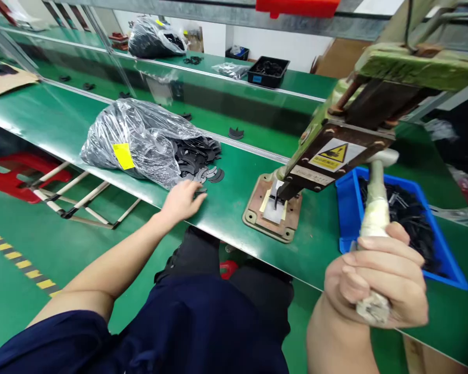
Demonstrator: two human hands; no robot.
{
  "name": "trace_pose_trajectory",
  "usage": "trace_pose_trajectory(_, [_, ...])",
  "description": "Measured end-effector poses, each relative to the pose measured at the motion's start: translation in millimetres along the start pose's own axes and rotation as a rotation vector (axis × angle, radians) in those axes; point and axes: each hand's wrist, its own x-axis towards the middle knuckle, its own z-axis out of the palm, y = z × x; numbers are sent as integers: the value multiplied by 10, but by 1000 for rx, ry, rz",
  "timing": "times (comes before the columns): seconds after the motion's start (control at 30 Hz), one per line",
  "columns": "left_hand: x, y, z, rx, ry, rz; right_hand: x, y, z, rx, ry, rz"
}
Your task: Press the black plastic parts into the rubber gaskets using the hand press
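The person sits at a green bench with a small lever press straight ahead, its base plate bolted near the front edge, seemingly so a part can be laid under the punch without stretching. The right hand is at about five o'clock from the plate, wrapped in a full fist round the taped handle of the press, fingers closed tight and thumb over them. The lever stands up from that fist towards the press head.

At about nine o'clock from the plate lies a clear plastic bag with a yellow label, its mouth turned towards the press so that black curved parts spill out within reach. The left hand rests palm down at the edge of that spill, fingers loosely spread and slightly curled, fingertips on a loose black part; whether it has actually pinched the part I cannot tell.

A blue bin holding more black parts sits at three o'clock from the plate, just behind the right hand.
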Motion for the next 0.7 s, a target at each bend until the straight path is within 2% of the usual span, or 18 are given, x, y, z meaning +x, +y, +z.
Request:
trace_pose_trajectory(0.07, [8, -276, -80, 128, -17, -105, 3, 42, 21, 16, 30, -26])
trace_pose_trajectory(0.13, [35, -372, -110, 187, -66, -135, 4, 78, 17, 30, 27, -51])
trace_pose_trajectory(0.33, [201, -106, 20, 262, -128, -194, 20, 43, -87, -3, -91, -40])
trace_pose_trajectory(0.5, [341, -28, 137, 42, -112, -230, 31, -32, -101, -6, -117, 12])
trace_pose_trajectory(0.63, [395, 12, 151, -158, 40, -167, 25, -44, -74, 2, -106, 8])
trace_pose_trajectory(0.7, [414, 63, 154, -302, 57, -162, 24, -55, -68, 6, -91, 8])
